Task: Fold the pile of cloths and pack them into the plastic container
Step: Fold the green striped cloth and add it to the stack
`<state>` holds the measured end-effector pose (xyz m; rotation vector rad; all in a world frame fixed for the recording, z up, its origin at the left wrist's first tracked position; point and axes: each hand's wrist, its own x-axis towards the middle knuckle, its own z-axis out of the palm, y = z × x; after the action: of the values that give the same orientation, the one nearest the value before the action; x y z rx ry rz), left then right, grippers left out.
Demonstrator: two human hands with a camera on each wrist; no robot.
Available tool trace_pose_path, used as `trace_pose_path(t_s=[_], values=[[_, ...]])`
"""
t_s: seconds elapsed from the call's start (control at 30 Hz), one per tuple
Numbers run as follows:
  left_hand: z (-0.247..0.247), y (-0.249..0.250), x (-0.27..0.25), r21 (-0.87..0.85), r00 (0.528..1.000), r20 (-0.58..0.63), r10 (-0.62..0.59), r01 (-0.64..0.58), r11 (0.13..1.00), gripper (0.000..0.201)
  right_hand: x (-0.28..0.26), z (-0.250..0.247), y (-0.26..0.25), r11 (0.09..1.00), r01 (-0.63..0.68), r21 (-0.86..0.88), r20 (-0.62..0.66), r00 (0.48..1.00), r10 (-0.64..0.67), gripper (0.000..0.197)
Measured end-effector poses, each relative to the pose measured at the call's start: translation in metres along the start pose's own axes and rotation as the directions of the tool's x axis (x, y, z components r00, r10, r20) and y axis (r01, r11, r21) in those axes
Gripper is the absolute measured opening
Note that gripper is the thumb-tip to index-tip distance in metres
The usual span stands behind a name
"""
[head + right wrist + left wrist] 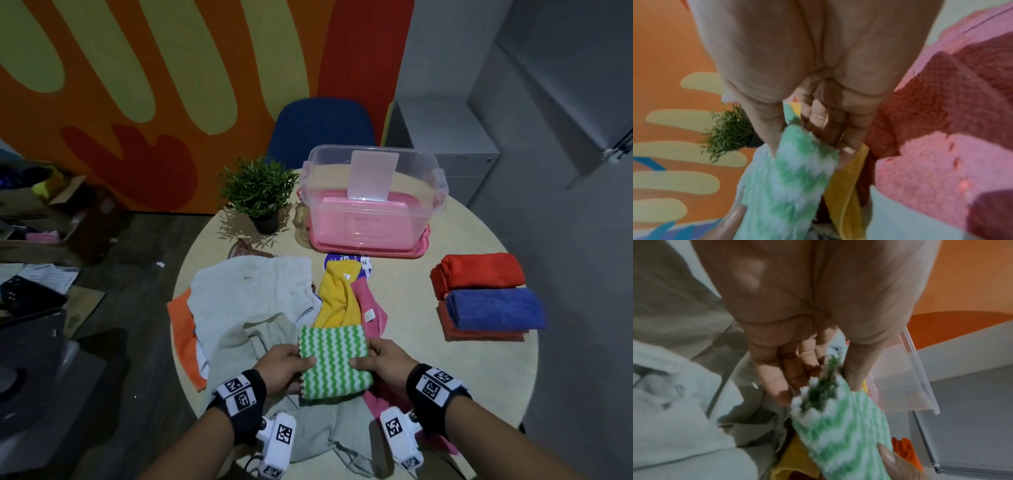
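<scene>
A: The head view is dim, and the corners go darker. The round table [479,370] takes most light. The plant [259,186] throws a sharp shadow on the table, toward the person, so the light comes from above and behind the plant.

B: Any glare?

A: A pale shine on the plastic container [375,192], right of the plant. Straight lines bend far from the plant, at the edges.

B: And the wrist views?

A: Soft and noisy. The green striped cloth [840,423] is blurred in both, and the palms near the lens are out of focus.
</scene>
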<state>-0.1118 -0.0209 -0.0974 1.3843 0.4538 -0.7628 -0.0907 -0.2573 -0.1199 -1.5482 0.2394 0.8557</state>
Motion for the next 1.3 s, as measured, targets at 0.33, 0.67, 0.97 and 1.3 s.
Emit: trace_pose_path(t_s=[0.33,0.67,0.97,1.3], values=[[0.008,0.038,0.000,0.147,0.934,-0.053,0.352,-0.342,0.928,0.023,-0.016,-0.015,-0.031,0.973,0.205,0.110,-0.221,0.959,-0.177,0.039],[0.028,0.074,0.006,0.413,0.872,0.239,0.426,-0.489,0.769,0.030,-0.056,-0.030,-0.065,0.922,0.386,-0.013,-0.217,0.899,-0.380,0.018],[0.045,0.090,0.030,0.498,0.869,0.256,0.423,-0.493,0.713,0.059,-0.071,-0.048,-0.062,0.939,0.337,-0.067,-0.280,0.897,-0.341,0.051],[0.061,0.097,0.046,0.816,0.840,0.360,0.407,-0.495,0.300,0.033,-0.079,-0.070,-0.043,0.896,0.231,-0.378,-0.404,0.830,-0.385,0.018]])
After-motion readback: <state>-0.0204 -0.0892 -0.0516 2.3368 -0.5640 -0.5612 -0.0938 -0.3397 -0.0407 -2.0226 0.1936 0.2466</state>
